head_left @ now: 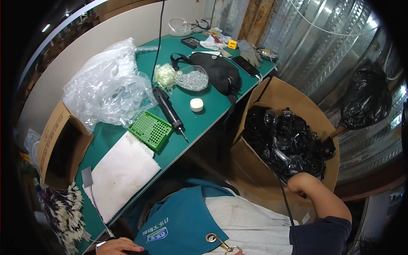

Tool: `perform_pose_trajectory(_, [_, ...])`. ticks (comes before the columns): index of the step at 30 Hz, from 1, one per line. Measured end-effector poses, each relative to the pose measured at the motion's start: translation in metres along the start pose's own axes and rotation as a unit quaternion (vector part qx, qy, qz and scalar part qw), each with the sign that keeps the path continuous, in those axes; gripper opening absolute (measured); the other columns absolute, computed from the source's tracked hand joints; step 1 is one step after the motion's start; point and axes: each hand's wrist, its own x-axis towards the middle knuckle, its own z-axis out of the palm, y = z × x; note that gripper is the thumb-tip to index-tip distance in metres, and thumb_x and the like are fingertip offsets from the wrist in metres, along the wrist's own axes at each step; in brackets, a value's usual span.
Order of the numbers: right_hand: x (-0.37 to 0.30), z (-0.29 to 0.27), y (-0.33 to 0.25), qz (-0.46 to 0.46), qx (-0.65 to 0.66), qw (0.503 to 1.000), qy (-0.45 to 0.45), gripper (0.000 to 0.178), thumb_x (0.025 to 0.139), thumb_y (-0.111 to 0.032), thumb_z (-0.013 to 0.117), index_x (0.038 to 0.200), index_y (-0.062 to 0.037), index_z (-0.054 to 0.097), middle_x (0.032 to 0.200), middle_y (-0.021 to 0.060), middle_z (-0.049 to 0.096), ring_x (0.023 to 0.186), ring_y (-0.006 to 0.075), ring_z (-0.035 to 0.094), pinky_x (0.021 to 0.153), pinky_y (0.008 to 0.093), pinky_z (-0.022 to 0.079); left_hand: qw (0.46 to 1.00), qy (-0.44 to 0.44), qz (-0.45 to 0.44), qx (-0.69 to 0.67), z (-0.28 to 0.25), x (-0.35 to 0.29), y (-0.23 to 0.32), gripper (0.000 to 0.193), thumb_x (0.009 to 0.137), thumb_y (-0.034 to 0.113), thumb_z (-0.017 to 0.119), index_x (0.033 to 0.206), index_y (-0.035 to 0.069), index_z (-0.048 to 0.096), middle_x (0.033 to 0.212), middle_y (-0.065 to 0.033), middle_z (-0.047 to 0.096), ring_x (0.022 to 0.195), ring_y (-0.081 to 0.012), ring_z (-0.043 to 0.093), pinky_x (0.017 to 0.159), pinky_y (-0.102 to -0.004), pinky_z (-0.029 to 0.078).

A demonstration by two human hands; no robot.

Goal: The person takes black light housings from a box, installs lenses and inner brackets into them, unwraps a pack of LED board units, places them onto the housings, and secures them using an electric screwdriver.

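My right hand (pixel 300 183) reaches down into a large cardboard box (pixel 306 94) on the right. Its wrist is bent, and its fingers are mostly hidden against the contents. Glossy black plastic parts (pixel 280 131), some with clear film, fill that box. My left hand (pixel 120 245) rests low at the bottom edge, its fingers stretched out and nothing seen in them. Closest to it is the table's near corner, where a white cloth pad (pixel 123 176) lies. A black electric screwdriver (pixel 168 109) lies beyond the pad beside a green perforated tray (pixel 151 128).
On the green table (pixel 199 123) are a clear dish of small metal screws (pixel 193 79), a white round container (pixel 196 105), a black waist bag (pixel 214 70), a phone (pixel 245 66) and clear plastic bags (pixel 110 85). An open carton (pixel 59 144) stands left. A black cord (pixel 287 204) hangs before me.
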Motion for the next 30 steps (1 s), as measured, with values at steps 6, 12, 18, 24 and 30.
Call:
perform_pose_trajectory(6, [-0.011, 0.034, -0.049, -0.37, 0.007, 0.929, 0.026, 0.038, 0.092, -0.037, 0.053, 0.097, 0.0002, 0.061, 0.078, 0.0133, 0.063, 0.075, 0.0237, 0.063, 0.071, 0.0345, 0.05, 0.987, 0.013, 0.158, -0.004, -0.018, 0.008, -0.013, 0.038, 0.081, 0.017, 0.063, 0.113, -0.001, 0.053, 0.104, -0.0112, 0.056, 0.092, -0.0181, 0.056, 0.077, -0.0289, 0.045])
perform_pose_trajectory(12, [-0.088, -0.028, -0.09, -0.593, 0.434, 0.575, 0.359, 0.033, 0.086, -0.017, 0.062, 0.115, -0.0035, 0.052, 0.109, 0.0058, 0.055, 0.097, 0.0148, 0.054, 0.08, 0.0283, 0.047, 0.912, -0.044, 0.38, 0.15, -0.014, 0.035, -0.012, 0.039, 0.082, 0.024, 0.062, 0.113, 0.0, 0.055, 0.11, -0.0159, 0.058, 0.103, -0.0278, 0.055, 0.089, -0.0362, 0.042])
perform_pose_trajectory(18, [-0.123, -0.11, 0.002, -0.451, 0.318, 0.755, 0.354, 0.048, 0.082, -0.025, 0.068, 0.122, -0.0031, 0.052, 0.097, 0.0094, 0.062, 0.087, 0.017, 0.06, 0.078, 0.0276, 0.048, 0.861, 0.064, 0.487, 0.134, 0.054, 0.044, 0.035, 0.043, 0.087, 0.033, 0.061, 0.122, 0.01, 0.053, 0.116, -0.0223, 0.058, 0.108, -0.0314, 0.054, 0.085, -0.0422, 0.045])
perform_pose_trajectory(24, [-0.013, -0.109, -0.004, -0.143, 0.188, 0.907, 0.348, 0.088, 0.074, -0.04, 0.074, 0.142, -0.005, 0.029, 0.116, 0.0308, 0.056, 0.109, 0.041, 0.056, 0.094, 0.0423, 0.044, 0.877, -0.07, 0.474, 0.039, 0.01, 0.073, 0.031, 0.08, 0.077, 0.048, 0.072, 0.128, -0.006, 0.042, 0.127, -0.0336, 0.045, 0.116, -0.0423, 0.049, 0.098, -0.0536, 0.038])
perform_pose_trajectory(30, [0.021, -0.15, -0.05, -0.332, 0.203, 0.762, 0.518, 0.036, 0.086, -0.03, 0.059, 0.092, 0.0045, 0.062, 0.087, 0.0253, 0.063, 0.085, 0.0405, 0.061, 0.074, 0.0453, 0.049, 0.876, -0.055, 0.476, 0.052, 0.017, 0.088, 0.051, 0.075, 0.079, 0.048, 0.069, 0.123, -0.007, 0.043, 0.123, -0.0333, 0.048, 0.112, -0.0396, 0.053, 0.095, -0.0507, 0.042])
